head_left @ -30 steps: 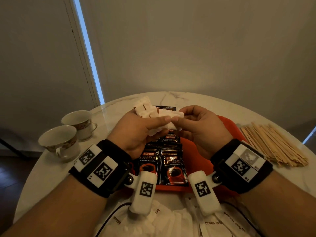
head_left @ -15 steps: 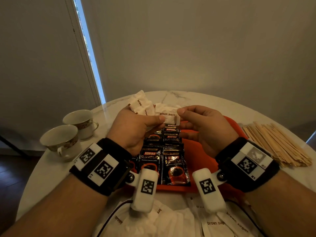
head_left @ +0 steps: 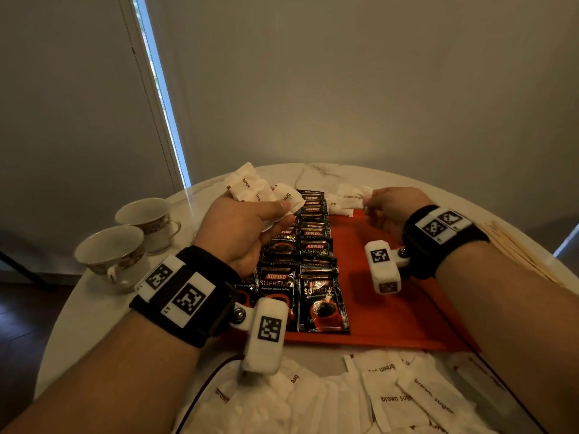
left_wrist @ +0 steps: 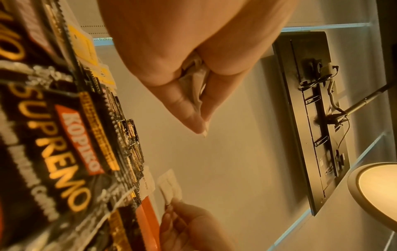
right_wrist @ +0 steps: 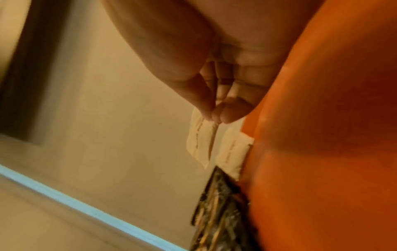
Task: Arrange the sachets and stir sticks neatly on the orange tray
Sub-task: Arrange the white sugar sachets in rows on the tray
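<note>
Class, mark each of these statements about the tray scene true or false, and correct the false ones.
1. The right hand pinches one brown sugar sachet. True.
2. The left hand is empty. False: it grips a bunch of white sachets.
3. The coffee sachets lie in rows on the orange tray. True.
4. The stir sticks are already on the tray. False: they lie on the table to its right.
5. Two teacups stand left of the tray. True.

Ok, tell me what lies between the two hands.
In the head view, the far ends of the Kopiko sachet rows lie between the left hand and right hand, plus one brown sugar sachet lying flat.
</note>
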The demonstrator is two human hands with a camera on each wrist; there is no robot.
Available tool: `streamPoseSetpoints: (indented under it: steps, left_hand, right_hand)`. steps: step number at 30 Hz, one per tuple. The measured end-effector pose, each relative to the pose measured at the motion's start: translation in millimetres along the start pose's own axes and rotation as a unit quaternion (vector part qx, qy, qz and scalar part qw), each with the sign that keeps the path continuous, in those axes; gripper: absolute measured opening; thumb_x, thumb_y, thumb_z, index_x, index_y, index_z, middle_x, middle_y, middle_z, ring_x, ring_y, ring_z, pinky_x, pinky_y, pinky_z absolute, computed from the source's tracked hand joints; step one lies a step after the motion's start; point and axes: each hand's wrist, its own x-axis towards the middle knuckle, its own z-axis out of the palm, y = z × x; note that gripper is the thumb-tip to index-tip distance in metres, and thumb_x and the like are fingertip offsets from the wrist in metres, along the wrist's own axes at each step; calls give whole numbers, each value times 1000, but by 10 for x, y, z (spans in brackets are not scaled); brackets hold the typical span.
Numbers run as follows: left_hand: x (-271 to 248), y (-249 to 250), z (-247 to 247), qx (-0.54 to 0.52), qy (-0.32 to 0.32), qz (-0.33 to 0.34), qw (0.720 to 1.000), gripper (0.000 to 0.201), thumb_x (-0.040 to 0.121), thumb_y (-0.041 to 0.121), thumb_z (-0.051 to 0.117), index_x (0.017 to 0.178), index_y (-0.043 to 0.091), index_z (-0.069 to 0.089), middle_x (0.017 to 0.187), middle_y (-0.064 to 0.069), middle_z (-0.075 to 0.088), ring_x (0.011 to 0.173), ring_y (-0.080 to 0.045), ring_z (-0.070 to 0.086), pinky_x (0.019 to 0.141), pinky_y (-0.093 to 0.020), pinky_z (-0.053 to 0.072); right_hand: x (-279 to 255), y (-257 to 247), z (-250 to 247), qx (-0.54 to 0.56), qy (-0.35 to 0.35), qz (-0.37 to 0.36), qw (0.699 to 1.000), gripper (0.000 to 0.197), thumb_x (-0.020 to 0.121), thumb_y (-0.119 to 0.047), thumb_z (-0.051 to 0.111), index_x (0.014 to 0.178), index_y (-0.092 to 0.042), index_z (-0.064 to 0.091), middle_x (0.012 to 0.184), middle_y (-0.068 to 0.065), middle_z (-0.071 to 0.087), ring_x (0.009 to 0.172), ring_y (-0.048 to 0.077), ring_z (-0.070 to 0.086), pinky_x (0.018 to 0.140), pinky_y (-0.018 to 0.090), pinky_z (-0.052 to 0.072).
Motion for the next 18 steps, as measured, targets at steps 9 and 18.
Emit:
streamPoseSetpoints:
  steps: [9, 18]
  left_hand:
    - [57, 34, -41, -4, 13, 4, 1000, 40, 84, -13, 72, 120, 0, 62, 113, -17, 75, 86, -24, 79, 63, -26, 62]
    - [54, 39, -41, -2, 0, -1, 1000, 29, 84, -13, 72, 108, 1, 65, 100, -14, 76, 79, -23, 79, 65, -27, 63]
  right_hand:
    - [347, 50, 113, -214, -22, 27, 976, 6, 87, -7, 74, 82, -7, 70, 89, 12, 73, 81, 24, 69, 83, 35, 59]
    - [210, 1, 193, -145, -5, 38, 989, 15, 95, -9, 67, 109, -4, 70, 95, 10, 71, 84, 24, 69, 89, 35, 56]
